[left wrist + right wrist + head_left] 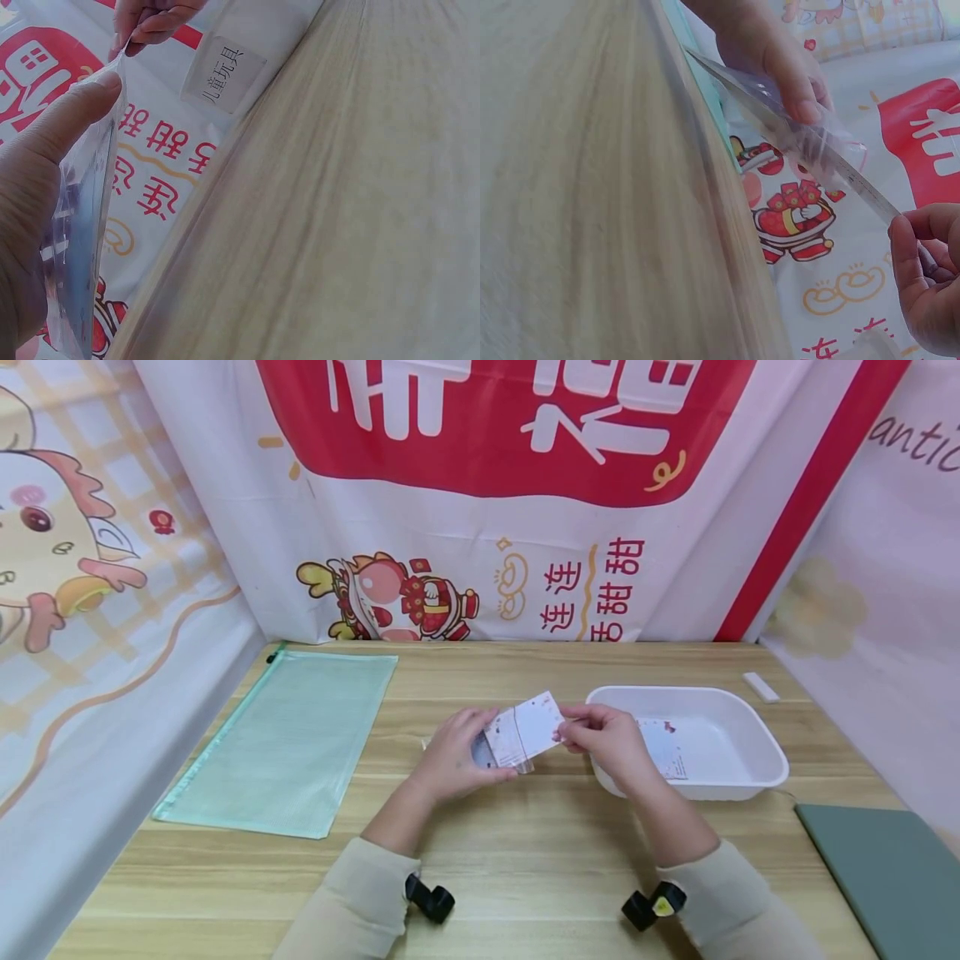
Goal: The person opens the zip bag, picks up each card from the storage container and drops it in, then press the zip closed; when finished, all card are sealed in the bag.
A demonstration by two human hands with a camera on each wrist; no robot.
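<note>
In the head view my left hand (447, 762) grips a small clear plastic bag (823, 154) between thumb and fingers, above the table's middle. A white paper pad (536, 725) with small printed figures sticks partly out of the bag's mouth. My right hand (609, 745) pinches the pad's outer corner between thumb and fingertips. From the right wrist view, the pad shows edge-on as a thin strip running from the bag to the right fingertips. Something bluish fills the bag's lower part in the left wrist view.
A white plastic tray (768, 760) stands at right, holding a printed paper pad (662, 747). Behind it lies a small white block (761, 687). A mint zip pouch (285, 743) lies flat at left, a dark green board (885, 877) at front right. Printed cloth hangs behind the table.
</note>
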